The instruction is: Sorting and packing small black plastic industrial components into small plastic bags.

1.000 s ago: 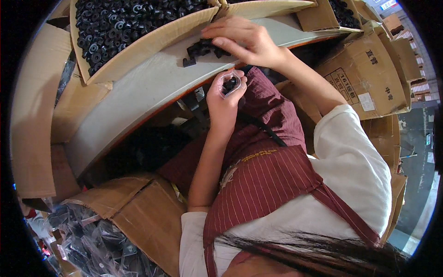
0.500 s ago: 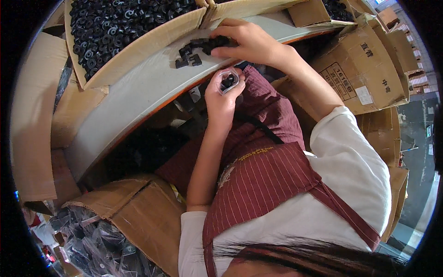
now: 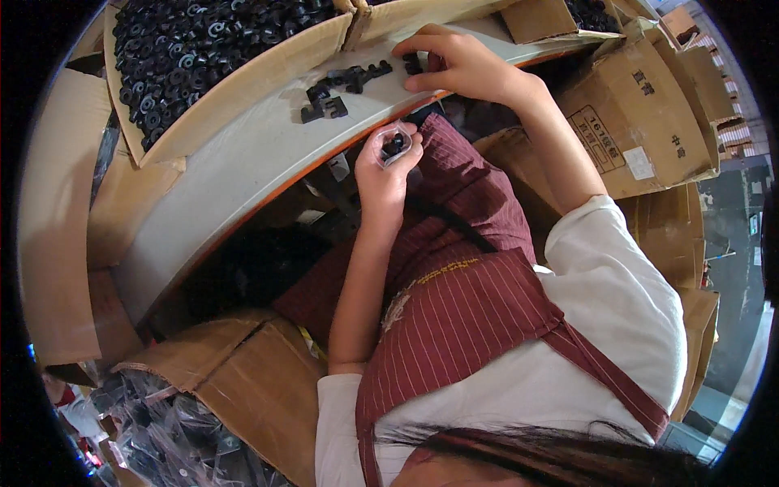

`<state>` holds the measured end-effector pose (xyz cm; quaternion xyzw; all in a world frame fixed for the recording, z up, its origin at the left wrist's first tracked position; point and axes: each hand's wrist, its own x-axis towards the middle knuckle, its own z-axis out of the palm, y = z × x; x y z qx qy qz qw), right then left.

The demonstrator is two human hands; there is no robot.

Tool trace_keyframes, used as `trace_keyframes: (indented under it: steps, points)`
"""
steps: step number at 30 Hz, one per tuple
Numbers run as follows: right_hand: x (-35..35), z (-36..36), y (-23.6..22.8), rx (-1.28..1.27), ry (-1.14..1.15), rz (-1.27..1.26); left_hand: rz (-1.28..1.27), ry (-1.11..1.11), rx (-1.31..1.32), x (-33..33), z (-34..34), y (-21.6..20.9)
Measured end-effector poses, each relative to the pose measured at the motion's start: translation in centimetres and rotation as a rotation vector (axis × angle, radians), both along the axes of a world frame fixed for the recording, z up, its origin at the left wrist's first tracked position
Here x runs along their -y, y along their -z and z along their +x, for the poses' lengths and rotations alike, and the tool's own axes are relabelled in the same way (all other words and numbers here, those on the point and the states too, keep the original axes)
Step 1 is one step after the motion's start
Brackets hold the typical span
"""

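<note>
My left hand point(image 3: 383, 180) is wrapped round a small clear plastic container point(image 3: 398, 159), held upright near the table's edge with black parts point(image 3: 393, 144) inside. Over the tabletop, my right hand point(image 3: 466, 69) has its fingers curled about a small black part point(image 3: 414, 63); the thumb and fingertips are at its two sides. To the left of that hand lies a loose cluster of small black plastic pieces point(image 3: 354, 79) with notched shapes. Another notched black piece point(image 3: 324, 109) rests just nearer to me.
A cardboard box point(image 3: 268, 61) full of round black parts stands on the pale table point(image 3: 219, 174). More cartons point(image 3: 649, 114) are stacked at the right. At lower left, an open carton point(image 3: 243, 349) holds bagged dark parts point(image 3: 170, 430).
My right hand has moved right, away from the cluster of black pieces, with one black part at its fingers. The left hand with the container has barely shifted.
</note>
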<state>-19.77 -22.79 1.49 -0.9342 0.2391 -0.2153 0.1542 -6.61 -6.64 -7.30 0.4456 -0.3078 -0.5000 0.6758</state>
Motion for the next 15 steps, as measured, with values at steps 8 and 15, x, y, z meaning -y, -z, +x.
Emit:
trace_keyframes:
  steps: [8,15]
  points:
    - [-1.3,-0.1,-1.7,-0.042,-0.008,0.033,0.036,0.060,-0.028,1.0,-0.5,1.0]
    - [-1.7,-0.1,-0.8,0.004,0.192,-0.342,0.039,0.084,0.007,0.7,-0.4,1.3]
